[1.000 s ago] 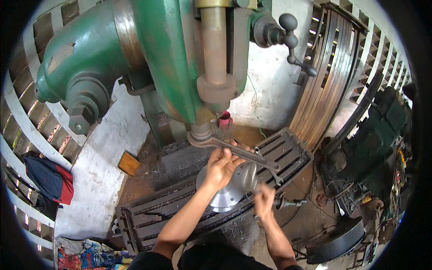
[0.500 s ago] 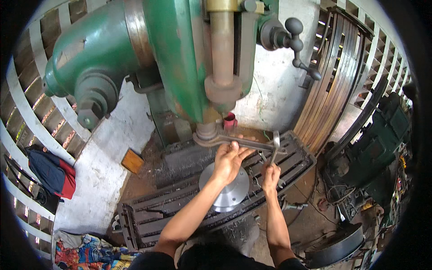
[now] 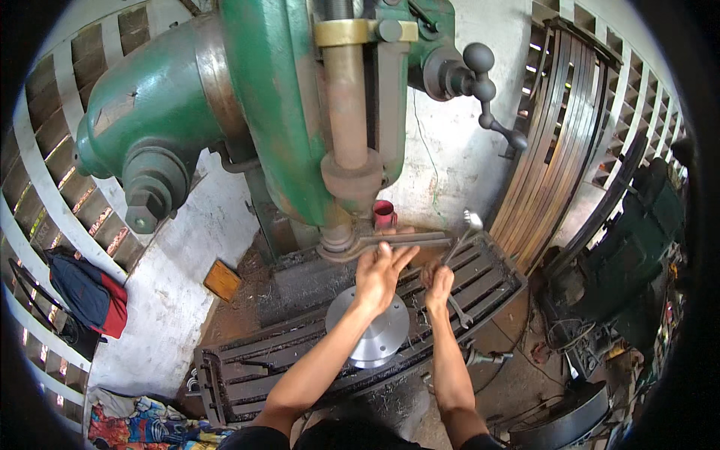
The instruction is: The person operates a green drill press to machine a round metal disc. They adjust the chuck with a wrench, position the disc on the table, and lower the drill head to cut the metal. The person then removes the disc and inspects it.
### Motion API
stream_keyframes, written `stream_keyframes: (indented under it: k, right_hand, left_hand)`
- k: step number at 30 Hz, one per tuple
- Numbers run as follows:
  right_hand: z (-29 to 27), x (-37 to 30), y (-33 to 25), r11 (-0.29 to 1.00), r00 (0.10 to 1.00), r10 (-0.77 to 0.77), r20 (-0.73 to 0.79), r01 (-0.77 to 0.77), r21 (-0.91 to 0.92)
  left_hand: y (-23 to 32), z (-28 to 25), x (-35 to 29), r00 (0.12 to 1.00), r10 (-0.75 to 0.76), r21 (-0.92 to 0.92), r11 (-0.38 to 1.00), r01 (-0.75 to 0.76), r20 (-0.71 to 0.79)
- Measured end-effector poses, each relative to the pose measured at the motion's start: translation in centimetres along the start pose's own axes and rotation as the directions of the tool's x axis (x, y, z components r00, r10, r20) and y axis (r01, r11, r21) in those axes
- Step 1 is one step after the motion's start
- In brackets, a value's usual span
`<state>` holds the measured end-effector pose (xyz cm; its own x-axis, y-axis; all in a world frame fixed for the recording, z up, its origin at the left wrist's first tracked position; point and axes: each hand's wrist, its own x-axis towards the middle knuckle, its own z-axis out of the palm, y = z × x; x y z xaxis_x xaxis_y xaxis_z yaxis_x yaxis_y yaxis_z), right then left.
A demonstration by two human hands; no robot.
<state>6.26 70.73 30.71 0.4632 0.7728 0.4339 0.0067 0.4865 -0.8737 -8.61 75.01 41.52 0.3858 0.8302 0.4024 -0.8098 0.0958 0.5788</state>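
A long, heavy spanner (image 3: 428,238) reaches right from the lower end of the green machine's spindle (image 3: 337,238), its jaw fitted around it. My left hand (image 3: 378,283) holds the spanner's handle between thumb and partly stretched fingers. In my right hand (image 3: 438,286), closed, is a hammer-like metal tool (image 3: 459,244) with a thin shank. Its bright head points up and away, just past the spanner's free end; blur hides its exact kind. Below my left hand lies a round grey metal disc (image 3: 367,340) with small holes. A smaller spanner (image 3: 459,312) shows below my right hand, partly covered.
The slotted machine table (image 3: 264,381) carries metal shavings. Above hang the green machine head (image 3: 279,112) and a ball-ended crank (image 3: 484,90). A red mug (image 3: 385,214) stands behind. At left are a bag (image 3: 86,292) and wooden block (image 3: 222,280); dark machinery (image 3: 626,240) stands right.
The hammer-like tool's head has moved up and away from the spanner's end, and my right hand has shifted slightly left. My left hand stays on the spanner. The whole view has tilted a little.
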Motion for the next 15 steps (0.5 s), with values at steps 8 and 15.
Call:
stream_keyframes:
  k: [8, 15]
  right_hand:
    - [2.8, 2.2, -1.3, 0.998, 0.986, -0.012, -0.165, 0.001, -0.070]
    - [-1.2, -2.0, -3.8, 0.884, 0.990, -0.131, 0.060, 0.089, 0.458]
  left_hand:
    - [-0.1, 0.4, 1.3, 0.956, -0.130, -0.110, 0.989, 0.104, -0.263]
    - [-0.2, 0.0, 0.3, 0.994, 0.032, 0.031, 0.999, -0.028, -0.101]
